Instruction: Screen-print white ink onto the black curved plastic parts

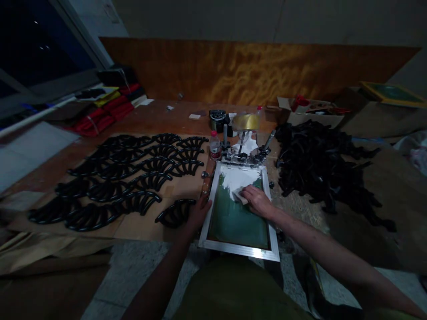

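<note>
A silk screen frame [274, 242] with aluminium sides and a green mesh lies in front of me, held at its far end by a clamp [245, 158]. White ink [238, 177] covers the upper part of the mesh. My right hand [256, 201] is closed on a small pale scraper [240, 196], pressed to the mesh at the ink's lower edge. At the frame's left side is my left hand [199, 211], its thumb on the rim and its other fingers along the outside, partly hidden in shadow.
Rows of black curved ribbed pieces [133, 166] lie on cardboard at left; one [175, 213] is beside my left arm. A heap of black pieces [320, 160] is at right. A red-capped bottle [215, 146] and a dark tub [218, 119] stand behind, near an open box [313, 118].
</note>
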Motion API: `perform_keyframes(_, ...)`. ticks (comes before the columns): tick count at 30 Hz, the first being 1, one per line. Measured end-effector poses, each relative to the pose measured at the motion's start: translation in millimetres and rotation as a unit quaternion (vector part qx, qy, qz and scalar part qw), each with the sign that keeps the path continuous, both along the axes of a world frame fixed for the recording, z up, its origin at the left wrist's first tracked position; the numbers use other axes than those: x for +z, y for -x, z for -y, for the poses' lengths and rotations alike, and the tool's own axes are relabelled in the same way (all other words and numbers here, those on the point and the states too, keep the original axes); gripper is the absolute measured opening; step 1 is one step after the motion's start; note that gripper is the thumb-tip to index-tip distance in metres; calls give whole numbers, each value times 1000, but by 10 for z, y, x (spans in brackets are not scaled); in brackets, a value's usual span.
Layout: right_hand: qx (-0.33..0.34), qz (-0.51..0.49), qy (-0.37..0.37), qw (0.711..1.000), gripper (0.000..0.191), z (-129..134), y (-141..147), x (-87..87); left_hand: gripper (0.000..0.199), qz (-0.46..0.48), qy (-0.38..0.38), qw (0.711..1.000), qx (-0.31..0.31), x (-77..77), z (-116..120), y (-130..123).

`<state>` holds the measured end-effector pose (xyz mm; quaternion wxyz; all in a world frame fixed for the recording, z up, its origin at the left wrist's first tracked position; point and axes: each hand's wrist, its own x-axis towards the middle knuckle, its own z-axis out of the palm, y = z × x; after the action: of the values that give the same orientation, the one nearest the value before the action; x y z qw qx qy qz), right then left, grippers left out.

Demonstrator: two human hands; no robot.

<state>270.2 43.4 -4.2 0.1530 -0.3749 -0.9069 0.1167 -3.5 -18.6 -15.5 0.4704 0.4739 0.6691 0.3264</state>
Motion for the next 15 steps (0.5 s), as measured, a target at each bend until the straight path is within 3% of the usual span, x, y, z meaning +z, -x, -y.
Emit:
perform_keyframes(2,13,-14,22,1000,24,8,-54,17,58,-12,5,1000,-3,57,1,-15)
perform_keyframes(5,-28,-27,52,998,24,-270,-55,169,61,-12,15,1000,-20,192,-9,-28)
perform_keyframes(10,-202,34,49,978,58,-936,-60,468,62,-29,-5,999,-33,603,-105,2)
perform_keyframes(13,-296,-2,17,955,56,-1081,-400,489,54,-39,-47,997,-39,865,-261,-7)
perform_keyframes(15,-367,-64,17,928,45,-1032,-694,394,57,0,-85,996,-27,1000,-416,-62)
